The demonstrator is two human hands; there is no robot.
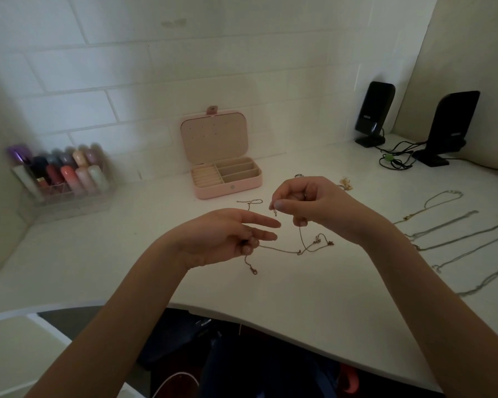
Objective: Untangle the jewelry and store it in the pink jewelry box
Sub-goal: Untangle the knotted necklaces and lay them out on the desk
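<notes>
The pink jewelry box point(227, 191) stands open at the back of the white desk, lid upright and compartments bare. In front of it a thin tangled chain point(299, 248) hangs between my hands, looping just above the desk. My left hand point(227, 237) pinches one part of the chain between thumb and a lower finger, the other fingers stretched out; a clasp end dangles below it. My right hand point(308, 205) is raised and pinches the chain's other end, with a short clasp piece hanging from its fingertips. Another small chain point(250, 202) lies near the box.
Several straightened necklaces point(449, 231) lie in rows on the right. Small gold pieces point(345, 183) sit behind my right hand. A clear organizer of nail polish bottles point(61, 176) stands at the left; two black speakers point(374, 113) with cables are at the back right.
</notes>
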